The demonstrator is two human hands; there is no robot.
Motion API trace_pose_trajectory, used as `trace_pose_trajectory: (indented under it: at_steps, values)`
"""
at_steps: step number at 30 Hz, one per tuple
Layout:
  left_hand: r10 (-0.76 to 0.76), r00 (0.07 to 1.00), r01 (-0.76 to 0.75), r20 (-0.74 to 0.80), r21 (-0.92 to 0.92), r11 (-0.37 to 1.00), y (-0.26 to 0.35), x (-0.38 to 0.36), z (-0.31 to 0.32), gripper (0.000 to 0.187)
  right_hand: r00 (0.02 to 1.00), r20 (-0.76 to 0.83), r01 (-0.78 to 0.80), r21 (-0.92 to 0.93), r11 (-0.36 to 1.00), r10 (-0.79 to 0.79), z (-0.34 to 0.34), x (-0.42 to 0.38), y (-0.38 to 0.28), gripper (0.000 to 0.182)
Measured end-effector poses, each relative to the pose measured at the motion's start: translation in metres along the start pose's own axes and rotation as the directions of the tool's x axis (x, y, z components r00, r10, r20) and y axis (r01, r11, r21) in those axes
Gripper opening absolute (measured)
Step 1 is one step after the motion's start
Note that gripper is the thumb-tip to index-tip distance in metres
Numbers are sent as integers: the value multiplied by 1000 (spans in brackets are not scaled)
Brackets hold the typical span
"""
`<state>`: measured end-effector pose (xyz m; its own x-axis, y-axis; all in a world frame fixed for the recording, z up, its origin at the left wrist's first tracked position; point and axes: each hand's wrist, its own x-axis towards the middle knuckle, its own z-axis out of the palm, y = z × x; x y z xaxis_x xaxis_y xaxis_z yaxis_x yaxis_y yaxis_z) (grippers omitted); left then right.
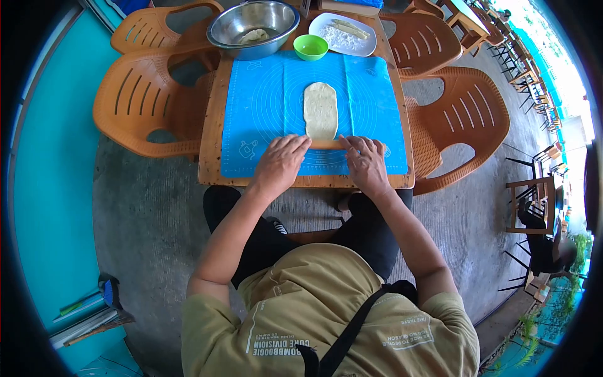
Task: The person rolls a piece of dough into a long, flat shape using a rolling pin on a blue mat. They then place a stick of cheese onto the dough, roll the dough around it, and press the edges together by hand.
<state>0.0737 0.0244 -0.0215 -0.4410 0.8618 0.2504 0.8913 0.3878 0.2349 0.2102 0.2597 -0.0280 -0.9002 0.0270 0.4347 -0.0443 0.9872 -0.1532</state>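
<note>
A flattened oblong sheet of dough lies lengthwise on the blue pastry mat. Across its near end rests a wooden rolling pin, of which only the middle shows between my hands. My left hand is closed over the pin's left end, fingers pointing forward. On the right end sits my right hand, its fingers curled over the wood. Both palms face down near the front part of the mat.
Beyond the mat stand a metal bowl with dough inside, a green bowl and a white tray holding flour and dough strips. Brown plastic chairs flank the wooden table on both sides. At far right sits another person.
</note>
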Motion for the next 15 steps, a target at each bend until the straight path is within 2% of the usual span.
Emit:
trace_pose_trajectory:
  at_steps: [1, 5, 10, 14, 15]
  values:
    - [-18, 1000, 17, -19, -44, 999, 1, 3, -3, 46, 1000, 11, -17, 23, 1000, 16, 1, -1, 1, 48]
    - [22, 992, -25, -123, -17, 1000, -15, 12, 11, 38, 1000, -7, -26, 135, 991, 27, 3, 1, 7, 42]
    - [67, 977, -68, -202, 3, 998, -26, 42, -6, 31, 997, -72, 5, 97, 995, 1, -10, 41, 20, 34]
    - [1, 980, -3, -198, -8, 1000, -48, 76, -5, 32, 994, -113, 4, 54, 999, 2, 8, 78, 39, 30]
    - [-41, 990, 39, -137, -13, 999, -53, 81, -2, 35, 998, -4, -55, 53, 997, 55, 11, 82, 41, 32]
